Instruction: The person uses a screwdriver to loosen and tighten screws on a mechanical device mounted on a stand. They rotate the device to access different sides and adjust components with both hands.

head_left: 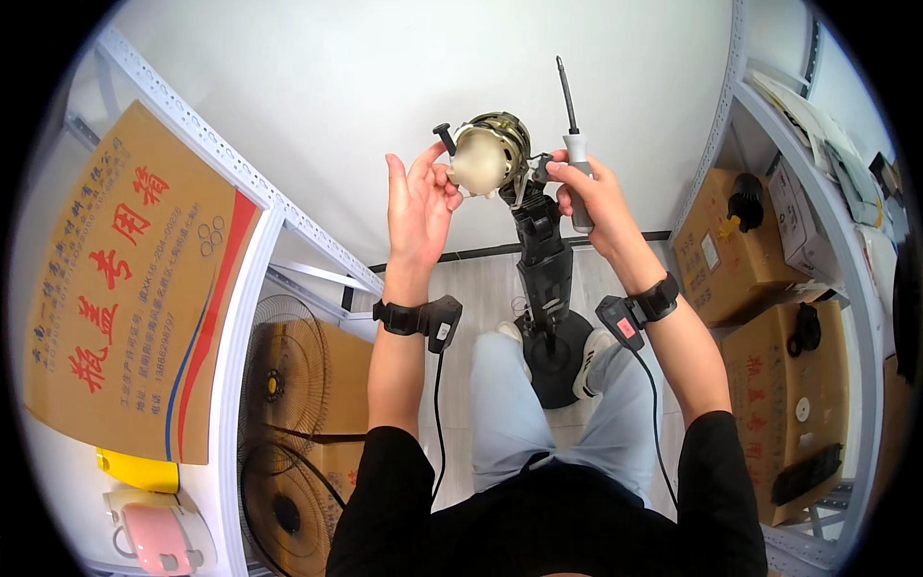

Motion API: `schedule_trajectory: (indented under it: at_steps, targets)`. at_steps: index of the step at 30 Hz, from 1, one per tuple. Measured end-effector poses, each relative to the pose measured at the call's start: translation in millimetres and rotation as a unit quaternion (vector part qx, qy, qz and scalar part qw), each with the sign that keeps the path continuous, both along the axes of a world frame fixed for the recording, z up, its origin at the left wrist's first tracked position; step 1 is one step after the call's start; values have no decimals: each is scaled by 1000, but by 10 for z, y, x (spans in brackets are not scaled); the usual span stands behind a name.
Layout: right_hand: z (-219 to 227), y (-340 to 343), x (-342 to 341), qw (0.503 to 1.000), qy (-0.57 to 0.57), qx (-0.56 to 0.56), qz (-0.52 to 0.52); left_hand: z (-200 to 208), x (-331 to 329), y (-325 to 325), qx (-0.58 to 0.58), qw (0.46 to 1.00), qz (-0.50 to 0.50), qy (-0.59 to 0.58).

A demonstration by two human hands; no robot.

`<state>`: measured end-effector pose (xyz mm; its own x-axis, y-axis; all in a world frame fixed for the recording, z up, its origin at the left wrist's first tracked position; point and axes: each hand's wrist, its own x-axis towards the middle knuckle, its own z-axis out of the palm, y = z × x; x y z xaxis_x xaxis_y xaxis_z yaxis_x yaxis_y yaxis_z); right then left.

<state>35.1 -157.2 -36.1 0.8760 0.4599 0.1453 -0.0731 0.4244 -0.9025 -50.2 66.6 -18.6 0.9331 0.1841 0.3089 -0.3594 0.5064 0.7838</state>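
Observation:
A fan motor head (519, 137) sits on top of a black fan stand (544, 260), its metal frame exposed and a pale round front part (478, 163) facing me, blurred. A short black knob (443, 137) sticks up at its left. My left hand (423, 207) is at the motor's left side, palm toward me, thumb spread away and some fingers curled, fingertips against or just by the pale part. My right hand (598, 200) holds a screwdriver (576, 149) with a grey handle, tip pointing up. Its thumb and forefinger reach a small dark part (541, 168) beside the motor.
The stand's round black base (553, 370) rests on the floor between my feet. At left are a shelf frame (252, 327), a large carton (144, 288) and wire fan guards (286, 370). Cartons (784, 385) fill the right shelves. A white wall (336, 87) rises behind.

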Motion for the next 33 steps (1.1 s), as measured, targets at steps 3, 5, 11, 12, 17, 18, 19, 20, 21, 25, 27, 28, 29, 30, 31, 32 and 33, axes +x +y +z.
schedule_trajectory:
  at_steps: [3, 5, 11, 12, 17, 18, 19, 20, 21, 25, 27, 28, 29, 30, 31, 32, 33]
  targets:
    - [90, 7, -42, 998, 49, 42, 29, -3, -8, -3, -7, 1000, -9, 7]
    - [175, -3, -67, 995, 70, 51, 57, 12, -16, -35, -14, 1000, -22, 10]
    - [347, 51, -113, 1000, 14, 16, 9, 118, -28, -249, 25, 999, -1, 26]
    - [353, 46, -93, 1000, 11, 12, 6, 116, -34, -249, 24, 999, -1, 25]
    - [333, -5, 86, 1000, 2, -13, -5, 69, -24, -205, 19, 1000, 17, 19]
    - [333, -17, 108, 1000, 3, -17, -3, 71, -23, -221, 20, 999, 18, 22]
    - [325, -32, 101, 1000, 5, -22, -1, 73, -32, -245, 21, 999, 20, 25]
    - [317, -34, 101, 1000, 5, -26, 4, 79, -43, -257, 21, 999, 24, 27]
    - [320, -25, 107, 1000, 3, -25, 11, 72, -35, -242, 11, 1000, 12, 25]
    - [372, -17, 110, 999, 0, -51, 17, 80, -40, -267, 23, 999, 12, 31]
    - [362, -16, 137, 998, -4, -61, 17, 76, -58, -259, 42, 999, 14, 29]
    - [369, -19, 157, 998, -11, -67, 18, 79, -59, -255, 52, 998, 15, 27]
    - [369, -19, 181, 997, -17, -73, 20, 75, -61, -245, 66, 997, 16, 24]
    - [372, -20, 205, 996, -23, -79, 22, 71, -62, -237, 81, 996, 17, 21]
    - [381, -23, 225, 996, -31, -87, 19, 68, -63, -233, 95, 995, 17, 18]
    - [393, -22, 233, 995, -38, -95, 16, 74, -78, -236, 109, 993, 29, 15]
    - [403, -22, 242, 994, -44, -103, 12, 86, -95, -251, 123, 992, 40, 13]
